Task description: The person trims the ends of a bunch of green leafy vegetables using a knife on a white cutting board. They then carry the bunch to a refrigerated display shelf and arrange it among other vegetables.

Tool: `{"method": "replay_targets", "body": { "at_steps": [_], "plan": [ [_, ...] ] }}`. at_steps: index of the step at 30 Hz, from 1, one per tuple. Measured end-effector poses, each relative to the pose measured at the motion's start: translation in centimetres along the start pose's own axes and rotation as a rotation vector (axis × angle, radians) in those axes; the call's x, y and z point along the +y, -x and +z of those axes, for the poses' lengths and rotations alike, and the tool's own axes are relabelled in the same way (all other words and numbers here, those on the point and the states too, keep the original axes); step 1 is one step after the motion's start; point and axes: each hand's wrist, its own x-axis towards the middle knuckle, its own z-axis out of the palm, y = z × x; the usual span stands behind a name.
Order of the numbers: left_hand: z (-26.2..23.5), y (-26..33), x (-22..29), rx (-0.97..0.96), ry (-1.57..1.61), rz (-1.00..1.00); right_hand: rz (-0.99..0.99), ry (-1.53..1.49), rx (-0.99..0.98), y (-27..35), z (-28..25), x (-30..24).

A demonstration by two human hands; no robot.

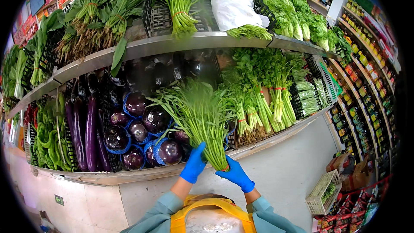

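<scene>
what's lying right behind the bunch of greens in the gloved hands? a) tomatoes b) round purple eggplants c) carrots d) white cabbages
b: the bunch of greens, held by the left hand and right hand, fans over round purple eggplants on the lower shelf.

round purple eggplants (pixel 138 131), long eggplants (pixel 89 131), green peppers (pixel 46 142), celery bundles (pixel 267 99), white basket (pixel 322 192) on floor

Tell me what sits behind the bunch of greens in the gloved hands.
Behind the greens held by the left hand and right hand sit round eggplants in blue netting. The leaves cover the crate between them and the celery.
</scene>
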Motion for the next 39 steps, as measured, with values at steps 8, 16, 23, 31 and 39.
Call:
{"method": "replay_targets", "body": {
  "at_steps": [8, 16, 23, 31, 39],
  "plan": [
    [4.8, 0.0, 1.9, -0.129, 0.032, -0.085, 0.011, 0.088, 0.135, 2.0, -1.4, 0.7],
    [5.7, 0.1, 2.0, -0.529, -0.539, -0.102, 0.031, -0.268, 0.316, 2.5, -3.9, 3.2],
    [4.1, -1.8, -2.4, -0.570, -0.756, -0.100, -0.149, -1.167, 0.635, 1.3, -4.8, 5.2],
    [10.6, 0.4, 0.5, -0.360, -0.859, 0.437, -0.219, -0.493, 0.544, 3.7, -4.9, 1.2],
    [14.5, -2.7, 0.1, -0.395, -0.592, 0.255, -0.245, 0.022, 0.269, 2.7, -7.1, 2.2]
  ]
}}
